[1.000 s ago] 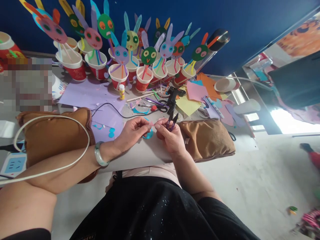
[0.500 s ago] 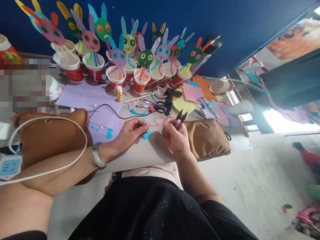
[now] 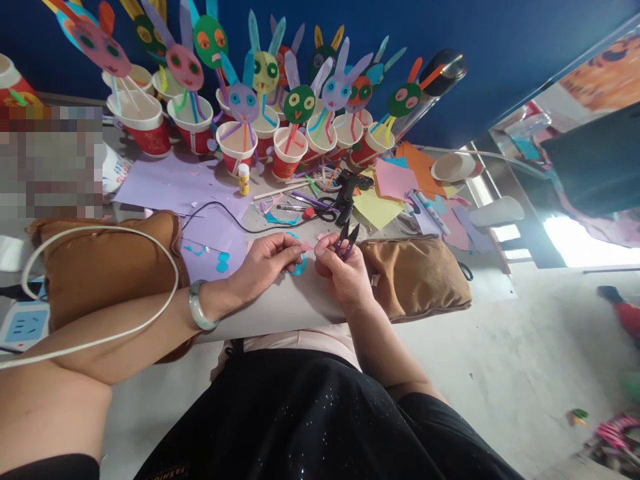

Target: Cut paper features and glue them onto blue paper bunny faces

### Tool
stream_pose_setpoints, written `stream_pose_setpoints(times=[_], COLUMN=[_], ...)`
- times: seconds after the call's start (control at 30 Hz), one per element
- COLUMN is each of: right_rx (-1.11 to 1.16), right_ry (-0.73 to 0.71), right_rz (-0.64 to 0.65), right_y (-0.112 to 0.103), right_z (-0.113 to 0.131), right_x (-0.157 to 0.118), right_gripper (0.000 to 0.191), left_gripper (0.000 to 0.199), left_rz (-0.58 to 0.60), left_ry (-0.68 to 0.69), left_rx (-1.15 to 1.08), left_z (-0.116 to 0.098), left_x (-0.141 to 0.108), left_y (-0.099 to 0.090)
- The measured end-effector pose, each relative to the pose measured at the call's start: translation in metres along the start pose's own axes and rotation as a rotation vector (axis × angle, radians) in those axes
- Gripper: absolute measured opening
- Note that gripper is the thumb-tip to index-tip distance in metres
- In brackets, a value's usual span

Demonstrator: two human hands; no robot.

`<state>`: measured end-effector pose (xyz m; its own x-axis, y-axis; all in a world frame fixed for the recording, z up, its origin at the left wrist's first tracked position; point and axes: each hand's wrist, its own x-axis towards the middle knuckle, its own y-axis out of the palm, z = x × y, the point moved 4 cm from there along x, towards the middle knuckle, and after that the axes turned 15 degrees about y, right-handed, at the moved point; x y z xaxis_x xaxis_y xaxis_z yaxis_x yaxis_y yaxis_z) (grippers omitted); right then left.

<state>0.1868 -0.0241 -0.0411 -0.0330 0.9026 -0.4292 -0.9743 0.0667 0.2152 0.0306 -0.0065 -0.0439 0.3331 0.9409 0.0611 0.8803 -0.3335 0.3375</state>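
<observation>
My left hand (image 3: 273, 263) is closed in a pinch, with a small scrap of pink paper (image 3: 307, 246) at its fingertips. My right hand (image 3: 345, 272) is wrapped round purple thread snips (image 3: 346, 244), whose two dark blades point up and away from me, slightly apart. Its thumb and forefinger come close to the left fingertips; whether they also grip something is too small to tell. Under the left fingers a blue paper piece (image 3: 300, 265) lies on the table, partly hidden by the hand.
Red paper cups (image 3: 239, 152) with paper rabbit heads stand along the back. A black glue gun (image 3: 346, 197), a glue bottle (image 3: 243, 180), purple sheets (image 3: 165, 187) and coloured paper lie before them. Brown cushions (image 3: 107, 267) flank my arms; a white cable (image 3: 100, 341) loops over the left one.
My hands have come closer together, the right one shifting left with the snips. The whole view has shifted slightly, so the cups appear a little further right.
</observation>
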Motion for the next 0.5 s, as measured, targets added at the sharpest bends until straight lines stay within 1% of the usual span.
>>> stream_pose_setpoints(times=[0.13,0.3,0.37,0.5], right_rx=[0.002,0.047,0.050,0.053], right_ry=[-0.001,-0.036,-0.047,-0.035], right_rz=[-0.013,-0.054,-0.081,-0.103], right_y=[-0.0024,-0.0074,-0.0085,-0.0075], right_z=[-0.0018,-0.0017,-0.0002,-0.0001], right_x=[0.0000,-0.0026,-0.0039,-0.0054], right_gripper=[0.034,0.035,0.037,0.040], left_gripper=[0.024,0.022,0.021,0.020], left_rz=[-0.025,-0.094,-0.091,-0.033], left_ry=[-0.014,-0.066,-0.079,-0.065], left_rx=[-0.014,-0.047,-0.055,-0.020], left_z=[0.0005,0.0020,0.0023,0.0002], left_x=[0.0002,0.0000,-0.0004,-0.0012], left_y=[-0.0004,-0.0014,-0.0003,0.0030])
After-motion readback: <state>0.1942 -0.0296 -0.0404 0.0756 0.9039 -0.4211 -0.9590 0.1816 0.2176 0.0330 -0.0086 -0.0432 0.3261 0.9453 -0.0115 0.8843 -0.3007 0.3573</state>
